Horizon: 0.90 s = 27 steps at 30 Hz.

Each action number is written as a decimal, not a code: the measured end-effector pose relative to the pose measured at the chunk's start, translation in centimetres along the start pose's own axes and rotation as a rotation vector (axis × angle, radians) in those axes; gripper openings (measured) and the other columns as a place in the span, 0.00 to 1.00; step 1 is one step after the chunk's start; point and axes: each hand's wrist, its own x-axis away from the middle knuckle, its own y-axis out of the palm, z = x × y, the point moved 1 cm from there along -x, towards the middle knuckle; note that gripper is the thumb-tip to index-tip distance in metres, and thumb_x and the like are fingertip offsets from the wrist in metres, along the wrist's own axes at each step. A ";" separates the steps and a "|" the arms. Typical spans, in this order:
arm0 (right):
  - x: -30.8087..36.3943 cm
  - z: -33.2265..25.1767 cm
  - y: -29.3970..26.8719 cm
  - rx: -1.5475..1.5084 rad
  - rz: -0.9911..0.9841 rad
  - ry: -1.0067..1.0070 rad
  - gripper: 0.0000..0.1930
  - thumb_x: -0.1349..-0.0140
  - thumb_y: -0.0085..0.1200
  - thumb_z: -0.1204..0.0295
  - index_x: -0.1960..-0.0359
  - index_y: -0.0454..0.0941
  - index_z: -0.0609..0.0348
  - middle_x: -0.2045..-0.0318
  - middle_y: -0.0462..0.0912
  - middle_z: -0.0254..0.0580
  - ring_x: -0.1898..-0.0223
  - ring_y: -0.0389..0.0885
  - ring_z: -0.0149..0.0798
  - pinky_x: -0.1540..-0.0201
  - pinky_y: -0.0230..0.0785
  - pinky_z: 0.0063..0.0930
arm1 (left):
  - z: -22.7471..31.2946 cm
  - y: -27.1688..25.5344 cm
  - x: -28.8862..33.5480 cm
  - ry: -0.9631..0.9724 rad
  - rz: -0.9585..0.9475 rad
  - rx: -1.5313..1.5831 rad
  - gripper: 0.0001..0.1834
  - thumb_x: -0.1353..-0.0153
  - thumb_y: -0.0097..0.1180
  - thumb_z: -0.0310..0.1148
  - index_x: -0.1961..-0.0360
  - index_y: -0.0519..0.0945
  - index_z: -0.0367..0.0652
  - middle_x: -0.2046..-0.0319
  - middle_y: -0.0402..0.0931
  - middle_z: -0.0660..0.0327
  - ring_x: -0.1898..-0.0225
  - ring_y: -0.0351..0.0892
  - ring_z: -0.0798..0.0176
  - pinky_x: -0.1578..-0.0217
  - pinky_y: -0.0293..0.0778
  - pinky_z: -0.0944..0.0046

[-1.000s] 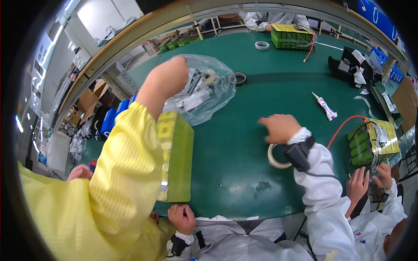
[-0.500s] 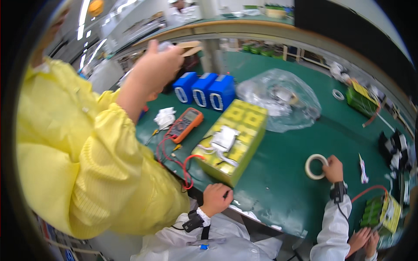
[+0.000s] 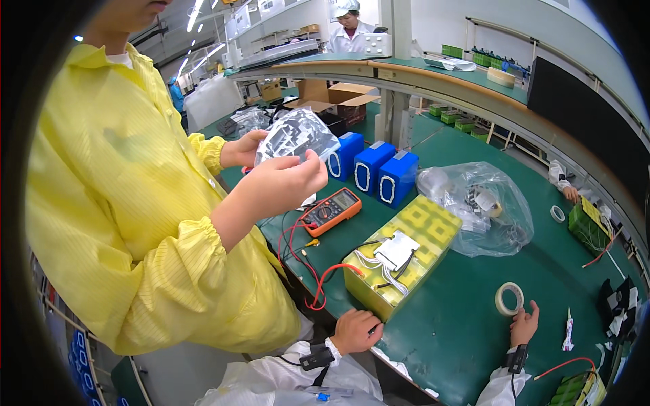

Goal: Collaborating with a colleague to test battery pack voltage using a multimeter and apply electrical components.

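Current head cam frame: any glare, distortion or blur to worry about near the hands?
Head view: fisheye curves the overhead shelf, and the corners fall to black. Head view: ceiling lights blow out white; glare patches the clear packet. Head view: left hand, right hand and yellow-green battery pack show no obvious motion blur.

yellow-green battery pack (image 3: 426,238), cream tape roll (image 3: 499,300), green table (image 3: 460,291)

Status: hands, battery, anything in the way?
Left hand by near end of battery pack. Right hand at tape roll, grip unclear. Battery pack sits on table, plastic bag beyond it.
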 end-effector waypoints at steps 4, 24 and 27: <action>-0.5 0.9 -0.3 -0.088 -0.003 -0.006 0.21 0.30 0.52 0.75 0.36 0.70 0.63 0.80 0.76 0.34 0.86 0.68 0.24 0.84 0.60 0.21 | 0.3 -0.1 -0.2 0.014 0.033 -0.012 0.03 0.49 0.64 0.31 0.75 0.82 0.46 0.78 0.74 0.61 0.76 0.75 0.55 0.74 0.66 0.56; 1.2 0.2 1.0 0.016 -0.102 -0.113 0.16 0.38 0.60 0.78 0.48 0.82 0.62 0.80 0.77 0.30 0.79 0.71 0.23 0.74 0.66 0.23 | 0.2 -0.4 0.3 -0.011 0.009 -0.020 0.02 0.50 0.63 0.29 0.75 0.81 0.46 0.77 0.75 0.60 0.75 0.76 0.52 0.72 0.66 0.54; -3.0 11.4 -4.9 0.273 0.005 -0.314 0.12 0.38 0.61 0.75 0.54 0.86 0.61 0.80 0.77 0.30 0.77 0.71 0.23 0.71 0.67 0.22 | 1.3 2.3 -2.2 0.091 0.000 0.080 0.03 0.50 0.62 0.29 0.73 0.81 0.45 0.76 0.76 0.60 0.75 0.75 0.51 0.72 0.66 0.54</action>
